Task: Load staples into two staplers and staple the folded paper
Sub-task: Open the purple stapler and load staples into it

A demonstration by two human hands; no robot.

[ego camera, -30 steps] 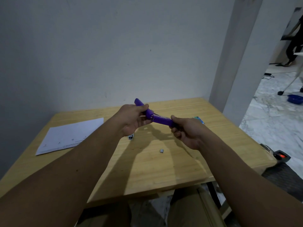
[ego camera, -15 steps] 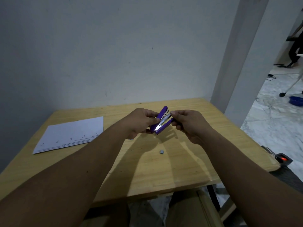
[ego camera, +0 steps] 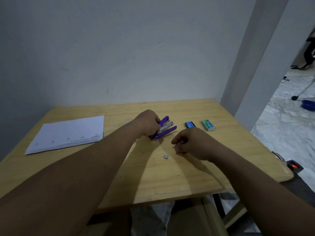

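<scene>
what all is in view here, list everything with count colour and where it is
stapler: 1, purple with a silver metal track, swung open, centre of the table, held at its hinge end by the left hand
staple strip: 1, small, grey, loose on the table near the right hand
staple boxes: 2, one blue, one green, side by side, right of the stapler
paper: 1 white stack, far left of the table
table: 1, light wood, against a white wall
dish: 1, blue, on the marble floor, far right
left hand: 1, gripping the stapler
right hand: 1, loosely curled, empty, above the table
</scene>
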